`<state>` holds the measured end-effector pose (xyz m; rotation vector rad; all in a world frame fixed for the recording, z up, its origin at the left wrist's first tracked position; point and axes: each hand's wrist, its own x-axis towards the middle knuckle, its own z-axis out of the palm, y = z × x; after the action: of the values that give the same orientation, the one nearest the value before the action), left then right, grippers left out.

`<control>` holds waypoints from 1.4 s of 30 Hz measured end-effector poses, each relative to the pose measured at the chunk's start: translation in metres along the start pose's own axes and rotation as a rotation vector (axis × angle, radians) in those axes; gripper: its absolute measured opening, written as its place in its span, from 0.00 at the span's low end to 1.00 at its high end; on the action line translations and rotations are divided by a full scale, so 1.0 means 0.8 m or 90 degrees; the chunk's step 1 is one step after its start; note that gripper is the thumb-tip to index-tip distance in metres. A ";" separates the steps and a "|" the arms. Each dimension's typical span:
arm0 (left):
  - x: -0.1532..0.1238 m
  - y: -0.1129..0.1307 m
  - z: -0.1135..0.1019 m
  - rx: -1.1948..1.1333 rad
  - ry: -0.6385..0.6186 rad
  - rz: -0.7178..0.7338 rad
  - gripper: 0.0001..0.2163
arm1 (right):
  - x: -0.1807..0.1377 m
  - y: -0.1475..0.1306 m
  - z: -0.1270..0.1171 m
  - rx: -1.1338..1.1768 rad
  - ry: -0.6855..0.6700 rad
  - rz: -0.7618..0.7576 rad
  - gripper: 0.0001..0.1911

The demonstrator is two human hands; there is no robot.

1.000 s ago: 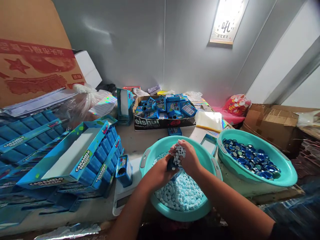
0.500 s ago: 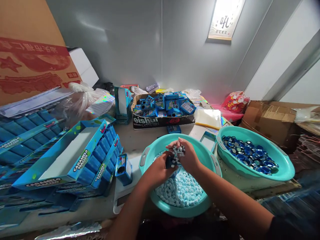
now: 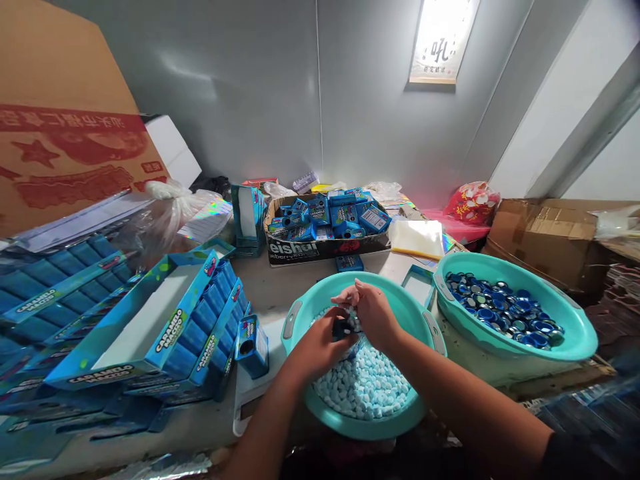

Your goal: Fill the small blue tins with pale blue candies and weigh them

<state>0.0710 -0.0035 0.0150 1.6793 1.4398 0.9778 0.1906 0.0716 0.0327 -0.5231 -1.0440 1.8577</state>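
Both my hands are over a teal basin (image 3: 300, 313) filled with small pale blue candies (image 3: 363, 383). My left hand (image 3: 320, 340) is closed around a small dark blue box (image 3: 343, 328), mostly hidden by the fingers. My right hand (image 3: 373, 313) is cupped against the box's opening with its fingers curled; only a few candies show between the two hands. A single small blue box with a round hole (image 3: 251, 345) stands on the white scale (image 3: 250, 393) just left of the basin.
A second teal basin (image 3: 575, 347) on the right holds several blue and silver caps (image 3: 503, 310). Blue "Caramelo Macizo" display cartons (image 3: 150, 327) are stacked at left. A cardboard tray of small blue boxes (image 3: 325, 223) sits behind. Brown cartons (image 3: 545, 240) stand at far right.
The heap of candies in my right hand has shrunk to a few as they went down into the box or basin. Both hands sank slightly toward the basin.
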 end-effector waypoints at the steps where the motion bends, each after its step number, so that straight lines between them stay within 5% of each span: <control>1: 0.000 -0.001 0.000 0.008 0.002 -0.002 0.13 | 0.000 0.000 0.000 -0.006 -0.004 0.003 0.20; 7: 0.001 0.001 0.002 0.020 0.038 -0.079 0.16 | -0.001 -0.009 -0.004 -0.146 -0.054 -0.089 0.22; 11: -0.001 -0.003 0.004 -0.002 0.082 -0.080 0.17 | 0.003 -0.019 -0.021 -0.579 0.027 -0.204 0.19; 14: 0.001 -0.015 0.006 -0.024 0.155 -0.085 0.17 | 0.006 -0.019 -0.033 -0.882 0.067 -0.145 0.15; 19: 0.007 -0.026 0.006 -0.038 0.179 -0.108 0.19 | 0.002 -0.010 -0.030 -1.053 -0.023 -0.071 0.13; 23: 0.010 -0.022 0.005 -0.017 0.149 -0.106 0.25 | 0.001 -0.005 -0.020 -1.079 -0.071 -0.082 0.14; 29: 0.011 -0.020 0.012 0.038 0.187 -0.093 0.18 | 0.013 0.011 -0.038 -1.036 -0.154 -0.123 0.16; 35: 0.007 -0.022 0.017 0.079 0.257 -0.122 0.23 | 0.025 0.020 -0.061 -0.863 -0.205 -0.132 0.22; 42: 0.000 -0.014 0.018 0.085 0.269 -0.119 0.31 | 0.009 0.019 -0.042 -0.616 -0.231 -0.120 0.24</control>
<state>0.0786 -0.0024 -0.0013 1.4485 1.9374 1.1984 0.2028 0.0896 0.0026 -0.6019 -2.1663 1.2059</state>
